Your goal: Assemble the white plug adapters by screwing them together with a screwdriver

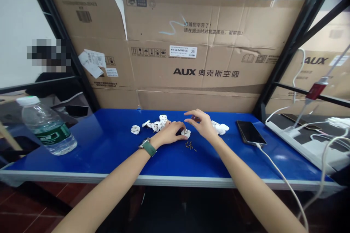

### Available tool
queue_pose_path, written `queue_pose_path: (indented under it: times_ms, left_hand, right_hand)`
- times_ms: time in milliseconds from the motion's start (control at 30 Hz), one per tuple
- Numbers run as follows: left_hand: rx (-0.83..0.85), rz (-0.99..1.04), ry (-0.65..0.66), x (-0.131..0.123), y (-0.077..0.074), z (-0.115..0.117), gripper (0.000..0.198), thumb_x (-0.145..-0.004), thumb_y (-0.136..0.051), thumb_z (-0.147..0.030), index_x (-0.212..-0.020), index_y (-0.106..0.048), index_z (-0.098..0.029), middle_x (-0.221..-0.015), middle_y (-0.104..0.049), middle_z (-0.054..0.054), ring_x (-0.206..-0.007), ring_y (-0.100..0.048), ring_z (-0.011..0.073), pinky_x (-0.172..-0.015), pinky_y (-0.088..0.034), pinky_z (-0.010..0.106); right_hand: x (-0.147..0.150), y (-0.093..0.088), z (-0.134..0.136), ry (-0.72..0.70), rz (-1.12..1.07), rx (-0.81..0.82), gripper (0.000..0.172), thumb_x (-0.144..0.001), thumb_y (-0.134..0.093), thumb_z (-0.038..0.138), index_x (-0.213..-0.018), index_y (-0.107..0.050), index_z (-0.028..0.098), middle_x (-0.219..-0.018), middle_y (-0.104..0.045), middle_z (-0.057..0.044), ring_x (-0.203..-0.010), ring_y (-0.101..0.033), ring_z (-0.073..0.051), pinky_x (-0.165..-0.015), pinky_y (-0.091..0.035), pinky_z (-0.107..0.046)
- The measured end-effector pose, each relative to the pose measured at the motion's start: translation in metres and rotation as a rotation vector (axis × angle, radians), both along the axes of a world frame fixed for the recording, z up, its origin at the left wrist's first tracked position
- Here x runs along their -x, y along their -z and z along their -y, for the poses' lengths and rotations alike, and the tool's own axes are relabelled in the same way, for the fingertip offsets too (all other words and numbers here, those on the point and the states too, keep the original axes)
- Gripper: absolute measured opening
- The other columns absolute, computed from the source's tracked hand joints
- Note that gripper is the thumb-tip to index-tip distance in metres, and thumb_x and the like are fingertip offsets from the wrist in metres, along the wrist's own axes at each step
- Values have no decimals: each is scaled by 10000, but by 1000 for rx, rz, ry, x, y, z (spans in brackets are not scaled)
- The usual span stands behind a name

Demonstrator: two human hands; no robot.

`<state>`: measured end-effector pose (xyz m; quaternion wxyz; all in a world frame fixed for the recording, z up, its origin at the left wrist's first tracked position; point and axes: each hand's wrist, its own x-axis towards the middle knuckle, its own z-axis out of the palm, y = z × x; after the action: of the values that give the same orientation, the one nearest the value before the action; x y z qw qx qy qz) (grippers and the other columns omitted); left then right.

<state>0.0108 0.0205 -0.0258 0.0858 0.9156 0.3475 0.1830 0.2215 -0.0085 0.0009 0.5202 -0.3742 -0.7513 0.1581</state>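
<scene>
My left hand (171, 133), with a green-strapped watch on its wrist, grips a small white plastic piece (186, 133) at the table's middle. Small brass-coloured metal is visible on that piece. My right hand (201, 123) is raised just to the right, thumb and fingers apart, with nothing visible between them. Below the held piece lie several small brass screws (190, 146). Left of my left hand is a pile of white pieces (157, 125), with a single white piece (135, 129) beside it. More white pieces (221, 127) lie beyond my right hand.
A water bottle (50, 127) stands at the left of the blue table (109, 160). At the right lie a phone (251, 132) with a white cable and a power strip (300, 145). Behind rises a cardboard panel (191, 94). A person (54, 80) is at the far left.
</scene>
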Motion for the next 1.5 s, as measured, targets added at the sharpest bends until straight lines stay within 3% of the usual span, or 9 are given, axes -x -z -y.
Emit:
queue_pose_path:
  times_ms: [67, 233, 400, 600, 800, 1033, 1233, 1400, 1500]
  left_hand:
    - [-3, 2, -1, 0, 0, 0, 388, -903, -667, -577, -1110, -626, -252, -1115, -702, 35, -1085, -615, 281, -932, -370, 393]
    - [0, 0, -8, -1, -1, 1, 391, -893, -673, -582, -1080, -629, -242, -1066, -700, 43, -1034, -625, 271, -916, -382, 389]
    - [-4, -1, -16, -1, 0, 0, 401, -894, -667, -589, -1106, -629, -250, -1107, -703, 40, -1085, -615, 280, -941, -378, 398]
    - [-13, 0, -16, -1, 0, 1, 379, -890, -676, -577, -1070, -629, -247, -1064, -706, 42, -1046, -620, 284, -929, -379, 399]
    - [-8, 2, -38, -3, 0, 1, 380, -886, -679, -581, -1075, -638, -254, -1103, -710, 36, -1069, -614, 295, -946, -366, 421]
    - [-16, -13, -45, -3, -4, 5, 368, -884, -684, -565, -1044, -636, -238, -1051, -715, 50, -1044, -616, 298, -926, -373, 421]
    - [-24, 4, -48, -5, -2, 4, 366, -874, -696, -544, -1070, -647, -239, -1058, -712, 53, -1058, -621, 298, -963, -377, 417]
    - [-41, -6, -46, -5, -1, 5, 360, -887, -689, -526, -1116, -667, -249, -1090, -708, 53, -1065, -610, 296, -969, -375, 428]
    - [-122, -30, -65, -4, 0, 5, 365, -928, -649, -507, -1205, -665, -271, -1183, -677, 63, -1081, -589, 294, -963, -368, 446]
  right_hand:
    - [-1, -2, 1, 25, 24, -19, 255, -903, -703, 412, -1082, -768, 241, -928, -677, -68, -816, -654, -207, -795, -570, -357]
    - [-1, -3, 2, -113, -54, 34, 395, -1002, -506, 349, -1360, -636, 243, -1082, -704, -84, -871, -683, -194, -831, -578, -368]
    - [1, -2, 2, 3, 39, -38, 266, -910, -686, 361, -1143, -745, 247, -903, -686, -56, -792, -648, -204, -802, -559, -363]
    - [1, -2, 4, -121, -3, -17, 380, -1012, -482, 304, -1356, -634, 246, -1081, -718, -84, -945, -685, -209, -885, -559, -375]
    - [4, 0, 1, -33, 6, -22, 200, -906, -685, 346, -1065, -753, 245, -939, -709, -58, -831, -660, -208, -805, -562, -347]
    - [3, 0, 4, -185, -68, 6, 391, -973, -525, 258, -1341, -656, 252, -1134, -716, -80, -996, -689, -207, -897, -573, -369]
    - [6, 7, -6, -120, -171, 44, 276, -866, -591, 161, -1087, -748, 210, -908, -743, -37, -799, -701, -175, -796, -572, -321]
    - [7, 7, -4, -147, -218, 95, 354, -899, -624, 230, -1250, -670, 234, -1011, -753, -47, -832, -722, -181, -847, -578, -348]
    - [4, 3, -2, -144, -311, 21, 322, -965, -572, 296, -1276, -618, 232, -1059, -726, -62, -874, -708, -185, -845, -565, -346]
